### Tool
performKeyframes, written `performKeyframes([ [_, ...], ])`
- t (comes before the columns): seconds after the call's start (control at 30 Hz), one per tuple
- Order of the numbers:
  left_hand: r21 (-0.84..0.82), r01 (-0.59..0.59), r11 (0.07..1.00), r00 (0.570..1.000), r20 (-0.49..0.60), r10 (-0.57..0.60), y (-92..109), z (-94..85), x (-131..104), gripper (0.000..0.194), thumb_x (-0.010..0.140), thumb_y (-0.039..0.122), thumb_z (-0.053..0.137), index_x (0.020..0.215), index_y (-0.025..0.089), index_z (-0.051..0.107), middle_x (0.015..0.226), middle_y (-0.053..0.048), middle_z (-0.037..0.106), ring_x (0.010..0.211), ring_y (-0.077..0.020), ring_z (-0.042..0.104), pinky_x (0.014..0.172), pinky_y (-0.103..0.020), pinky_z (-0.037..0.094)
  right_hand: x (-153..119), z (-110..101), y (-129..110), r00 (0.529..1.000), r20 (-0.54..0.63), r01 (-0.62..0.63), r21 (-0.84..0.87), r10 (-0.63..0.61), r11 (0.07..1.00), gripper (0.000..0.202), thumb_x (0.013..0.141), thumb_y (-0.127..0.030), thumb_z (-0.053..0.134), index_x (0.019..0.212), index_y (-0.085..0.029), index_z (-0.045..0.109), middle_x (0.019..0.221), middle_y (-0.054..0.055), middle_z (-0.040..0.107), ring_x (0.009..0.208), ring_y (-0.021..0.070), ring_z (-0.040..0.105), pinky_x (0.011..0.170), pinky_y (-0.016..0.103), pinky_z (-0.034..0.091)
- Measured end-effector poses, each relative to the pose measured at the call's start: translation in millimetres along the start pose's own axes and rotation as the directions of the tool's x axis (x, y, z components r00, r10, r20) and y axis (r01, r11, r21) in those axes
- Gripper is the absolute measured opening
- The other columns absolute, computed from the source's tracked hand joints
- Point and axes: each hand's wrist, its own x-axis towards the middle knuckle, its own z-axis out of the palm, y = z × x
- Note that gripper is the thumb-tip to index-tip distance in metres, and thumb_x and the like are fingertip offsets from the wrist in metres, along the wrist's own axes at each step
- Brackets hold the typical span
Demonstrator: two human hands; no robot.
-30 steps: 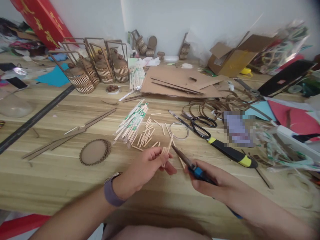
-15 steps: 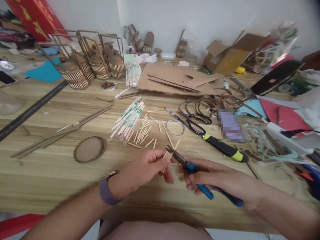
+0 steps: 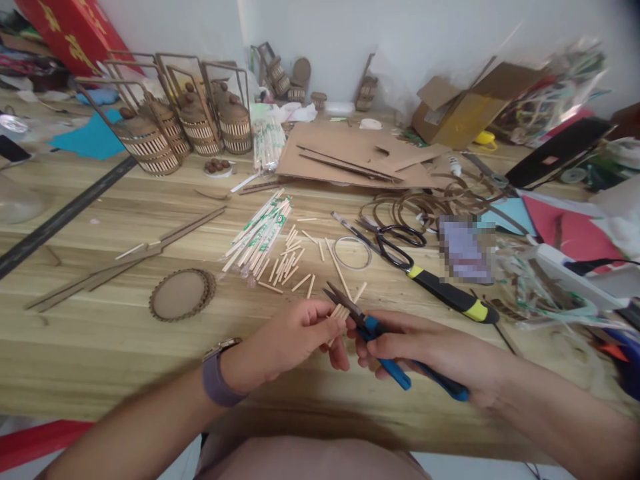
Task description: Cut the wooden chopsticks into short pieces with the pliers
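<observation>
Several short wooden sticks [image 3: 340,313] are pinched between the thumb and fingers of my left hand [image 3: 305,333]. My right hand [image 3: 410,343] is closed round the blue handles of a pair of pliers [image 3: 395,370]. The dark jaws of the pliers are parted and lie across the upper ends of the held sticks, close to my left fingertips. Short cut sticks [image 3: 286,263] lie loose beyond my hands, beside wrapped chopsticks [image 3: 263,230]. A longer bare stick [image 3: 339,267] rests just past the jaws.
Scalloped cardboard discs [image 3: 180,295] lie at the left, near long cardboard strips [image 3: 125,260]. Black scissors [image 3: 395,247], a yellow-black cutter [image 3: 450,293] and a clear ring [image 3: 352,253] are to the right. Small woven baskets [image 3: 150,147] and a cardboard sheet [image 3: 345,147] stand or lie behind.
The pliers and my right hand have moved left, so the jaws reach further across the sticks. The view has shifted slightly.
</observation>
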Motion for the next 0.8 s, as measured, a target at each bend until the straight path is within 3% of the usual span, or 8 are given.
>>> performKeyframes([
  [0.3,-0.003,0.016,1.000,1.000,0.001,-0.016,-0.8,-0.9,0.7,0.044,0.089,0.055,0.049,0.091,0.013,0.061,0.062,-0.001,0.064,0.059,-0.0117,0.057,0.061,-0.023,0.040,2.2,1.7,-1.2,0.998,-0.001,-0.062,0.003,0.062,0.998,0.029,0.062,-0.028,0.068,0.089,-0.019,0.061,0.083,0.001,0.059,0.077,0.0155,0.052,0.062,0.025,0.045],
  [0.53,-0.017,0.010,1.000,1.000,-0.001,-0.010,1.3,-0.1,0.1,0.038,0.088,0.052,0.051,0.083,0.014,0.058,0.062,0.000,0.062,0.058,-0.0116,0.058,0.060,-0.022,0.040,1.1,3.5,-2.9,0.999,0.026,-0.019,-0.043,0.020,0.999,0.030,0.063,-0.028,0.065,0.092,-0.020,0.061,0.084,0.001,0.060,0.081,0.0180,0.055,0.067,0.028,0.046],
  [0.8,0.047,-0.002,0.999,1.000,-0.011,0.003,4.3,-0.7,-1.4,0.038,0.090,0.049,0.048,0.090,0.013,0.060,0.061,0.000,0.063,0.059,-0.0115,0.056,0.062,-0.022,0.040,0.5,1.7,-1.0,1.000,-0.019,-0.025,-0.108,0.023,0.994,0.031,0.065,-0.024,0.061,0.096,-0.023,0.061,0.076,-0.001,0.060,0.071,0.0159,0.055,0.060,0.026,0.042],
])
